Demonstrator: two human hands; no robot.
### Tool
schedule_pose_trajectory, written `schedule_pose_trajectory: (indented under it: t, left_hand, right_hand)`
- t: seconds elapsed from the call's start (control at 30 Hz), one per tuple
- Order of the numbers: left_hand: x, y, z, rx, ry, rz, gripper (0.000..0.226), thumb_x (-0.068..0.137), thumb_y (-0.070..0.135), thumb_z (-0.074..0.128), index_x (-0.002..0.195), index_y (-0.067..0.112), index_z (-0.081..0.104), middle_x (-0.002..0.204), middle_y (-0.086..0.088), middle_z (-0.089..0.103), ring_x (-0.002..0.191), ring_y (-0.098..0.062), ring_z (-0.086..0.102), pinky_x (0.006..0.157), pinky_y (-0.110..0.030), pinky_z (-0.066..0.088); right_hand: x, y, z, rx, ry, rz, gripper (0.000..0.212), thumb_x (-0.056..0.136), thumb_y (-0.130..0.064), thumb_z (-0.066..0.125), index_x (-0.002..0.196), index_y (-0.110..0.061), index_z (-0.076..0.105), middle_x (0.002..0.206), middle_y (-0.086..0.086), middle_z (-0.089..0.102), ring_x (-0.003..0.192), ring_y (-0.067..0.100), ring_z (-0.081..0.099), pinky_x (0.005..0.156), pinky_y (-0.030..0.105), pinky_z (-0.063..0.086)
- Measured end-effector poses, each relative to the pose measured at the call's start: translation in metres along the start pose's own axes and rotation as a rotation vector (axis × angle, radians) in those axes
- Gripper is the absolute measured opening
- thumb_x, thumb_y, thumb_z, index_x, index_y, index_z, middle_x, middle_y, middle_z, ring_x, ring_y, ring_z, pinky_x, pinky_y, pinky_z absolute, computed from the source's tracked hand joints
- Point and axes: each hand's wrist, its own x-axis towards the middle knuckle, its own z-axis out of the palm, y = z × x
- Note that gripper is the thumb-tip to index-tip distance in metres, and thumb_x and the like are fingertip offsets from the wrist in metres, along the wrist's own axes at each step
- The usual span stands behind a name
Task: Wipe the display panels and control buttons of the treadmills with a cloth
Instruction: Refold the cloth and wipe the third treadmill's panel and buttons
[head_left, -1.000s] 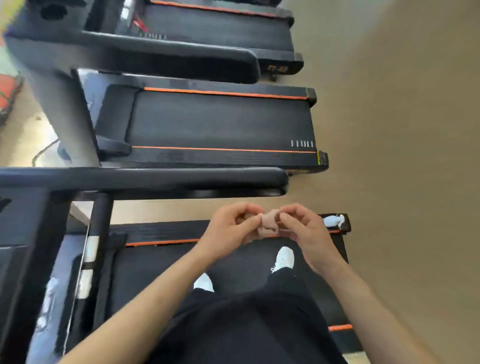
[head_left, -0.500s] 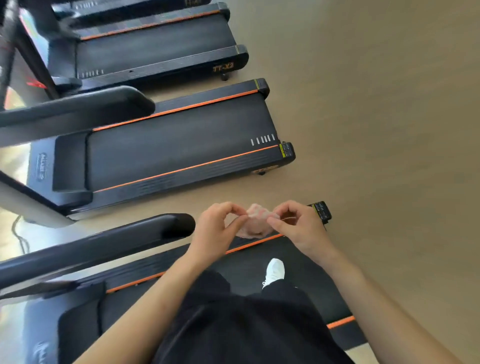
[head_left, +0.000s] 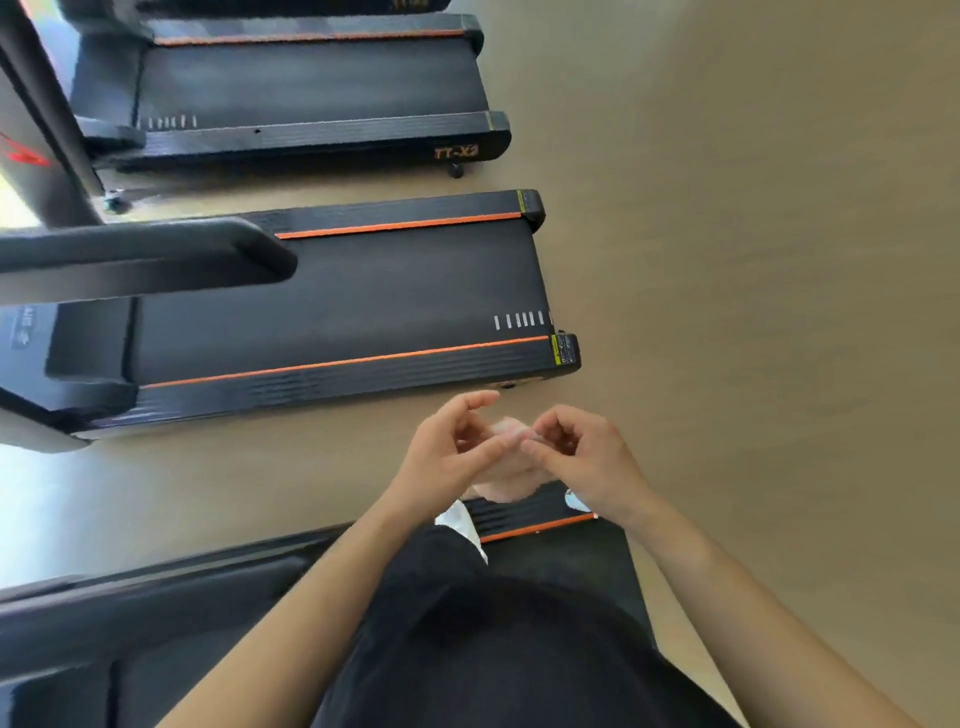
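Left hand (head_left: 447, 457) and right hand (head_left: 589, 462) bunch a small pale cloth (head_left: 509, 480) above the nearest treadmill (head_left: 524, 512).
At the far left a black handrail (head_left: 145, 260) juts over the middle treadmill (head_left: 337, 306), whose dark belt is edged with orange stripes. A farther treadmill (head_left: 311, 88) lies beyond it. The nearest treadmill runs along the bottom, under the person's black-clad legs and a white shoe (head_left: 460, 522). Right of centre, the left hand curls fingers and thumb round the cloth, which sits crumpled in the air between the two hands, over that treadmill's rear corner. The right hand pinches the cloth's other side, its fingertips close to the left's. Tan floor (head_left: 753, 260) fills the right side.
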Motion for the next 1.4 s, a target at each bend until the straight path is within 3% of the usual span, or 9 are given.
schedule_pose_trajectory:
  t: [0.2, 0.33, 0.47, 0.53, 0.67, 0.83, 0.93, 1.27, 1.4]
  left_hand:
    - [0.052, 0.015, -0.048, 0.093, 0.033, 0.035, 0.006, 0.091, 0.024, 0.078, 0.086, 0.026, 0.075, 0.068, 0.018, 0.066, 0.063, -0.001, 0.053, 0.063, -0.021, 0.042]
    - [0.092, 0.034, -0.080, 0.096, 0.134, 0.029, 0.010, 0.095, 0.023, 0.072, 0.085, 0.021, 0.070, 0.078, 0.000, 0.073, 0.072, -0.023, 0.065, 0.066, -0.033, 0.050]
    - [0.149, 0.047, -0.114, 0.088, 0.334, -0.031, 0.011, 0.097, 0.014, 0.068, 0.087, 0.015, 0.067, 0.078, 0.005, 0.070, 0.071, -0.006, 0.060, 0.066, -0.018, 0.047]
    - [0.180, 0.050, -0.132, 0.085, 0.428, -0.063, 0.010, 0.098, 0.014, 0.067, 0.088, 0.015, 0.068, 0.080, -0.001, 0.071, 0.072, -0.009, 0.061, 0.067, -0.020, 0.049]
    - [0.255, 0.051, -0.165, 0.064, 0.656, -0.155, 0.011, 0.099, 0.015, 0.066, 0.089, 0.018, 0.068, 0.083, 0.004, 0.071, 0.076, -0.011, 0.064, 0.075, -0.028, 0.054]
    - [0.332, 0.066, -0.187, 0.027, 0.861, -0.294, 0.009, 0.095, 0.019, 0.072, 0.087, 0.018, 0.070, 0.083, 0.000, 0.073, 0.078, -0.015, 0.067, 0.076, -0.039, 0.058]
    - [0.361, 0.079, -0.199, 0.007, 0.925, -0.379, 0.010, 0.092, 0.016, 0.076, 0.085, 0.022, 0.072, 0.084, 0.000, 0.076, 0.082, -0.018, 0.071, 0.081, -0.042, 0.061]
    - [0.403, 0.090, -0.280, -0.375, 1.181, -0.419, 0.011, 0.096, 0.018, 0.072, 0.094, 0.024, 0.081, 0.091, 0.002, 0.079, 0.087, -0.014, 0.069, 0.095, -0.049, 0.059]
    - [0.411, 0.077, -0.343, -0.501, 1.370, -0.363, 0.015, 0.098, 0.022, 0.069, 0.088, 0.027, 0.080, 0.090, -0.003, 0.078, 0.087, -0.019, 0.070, 0.085, -0.047, 0.060]
  right_hand:
    - [0.074, -0.039, -0.002, -0.099, -0.175, 0.006, 0.018, 0.082, -0.017, 0.084, 0.087, -0.028, 0.070, 0.076, -0.008, 0.065, 0.067, 0.000, 0.053, 0.064, 0.016, 0.044]
    - [0.140, -0.042, -0.008, -0.228, -0.372, 0.057, 0.017, 0.081, -0.017, 0.084, 0.085, -0.025, 0.070, 0.074, -0.012, 0.062, 0.068, 0.003, 0.051, 0.067, 0.023, 0.045]
    - [0.228, -0.026, -0.017, -0.260, -0.463, 0.133, 0.024, 0.082, -0.016, 0.082, 0.069, -0.030, 0.067, 0.065, -0.010, 0.064, 0.062, 0.003, 0.052, 0.063, 0.027, 0.046]
    - [0.276, -0.026, -0.025, -0.272, -0.489, 0.118, 0.015, 0.084, -0.018, 0.082, 0.076, -0.026, 0.072, 0.075, -0.001, 0.071, 0.067, 0.006, 0.059, 0.067, 0.032, 0.052]
    - [0.386, -0.040, -0.045, -0.278, -0.560, 0.034, 0.013, 0.091, -0.021, 0.077, 0.082, -0.030, 0.073, 0.080, -0.007, 0.072, 0.073, 0.005, 0.061, 0.069, 0.018, 0.047]
    - [0.514, -0.082, -0.069, -0.311, -0.538, -0.096, 0.010, 0.093, -0.025, 0.075, 0.083, -0.024, 0.073, 0.076, -0.007, 0.071, 0.069, 0.010, 0.059, 0.068, 0.028, 0.049]
    - [0.580, -0.120, -0.071, -0.352, -0.607, -0.181, 0.007, 0.093, -0.023, 0.074, 0.086, -0.022, 0.073, 0.077, -0.009, 0.070, 0.071, 0.006, 0.061, 0.066, 0.020, 0.048]
    - [0.719, -0.249, 0.031, -0.529, -0.855, -0.439, 0.009, 0.095, -0.022, 0.069, 0.087, -0.025, 0.074, 0.082, -0.013, 0.073, 0.083, 0.004, 0.067, 0.074, 0.022, 0.053]
    - [0.750, -0.297, 0.107, -0.519, -0.913, -0.499, 0.010, 0.091, -0.016, 0.071, 0.085, -0.023, 0.075, 0.078, -0.011, 0.074, 0.078, 0.004, 0.067, 0.069, 0.018, 0.050]
